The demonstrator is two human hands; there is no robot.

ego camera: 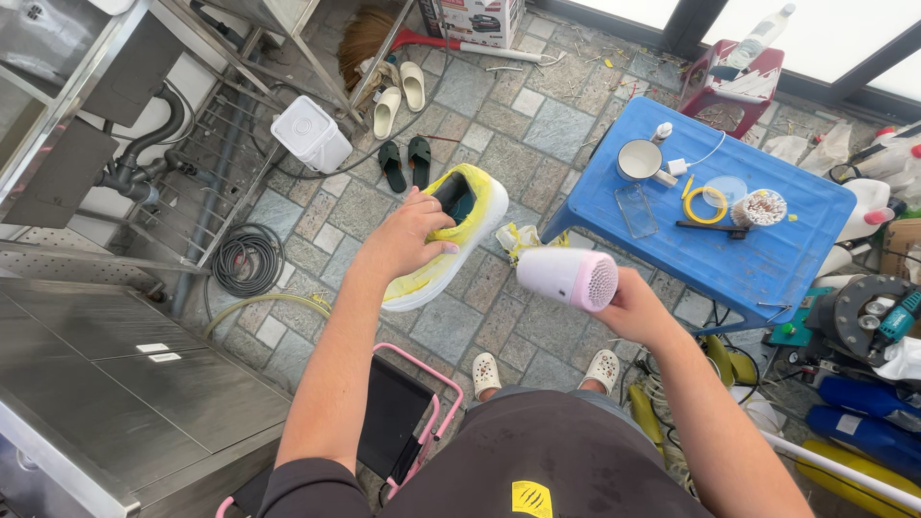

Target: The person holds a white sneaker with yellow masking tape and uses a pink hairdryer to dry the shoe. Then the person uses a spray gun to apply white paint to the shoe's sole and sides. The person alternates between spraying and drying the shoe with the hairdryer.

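Both hands are raised in front of the body in the head view. Left hand (408, 235) is closed around the side of a yellow and white sneaker (451, 230), fingers wrapped over the upper near the collar, thumb on the near flank. This grip tilts the shoe so its opening and inner side face the person, well above the stone-tiled floor (537, 125).

Right hand (638, 307) is clenched on the handle of a pink hair dryer (566, 278). The barrel lies roughly level, held just beside the shoe's sole edge but apart from it; the meshed end (602, 283) faces the camera, so the other end appears aimed toward the shoe.

Beyond the right hand stands a blue plastic table (767, 249) carrying a white cup (638, 158) and a yellow tape ring (705, 204), within reach. A steel counter (125, 374) sits at the left.
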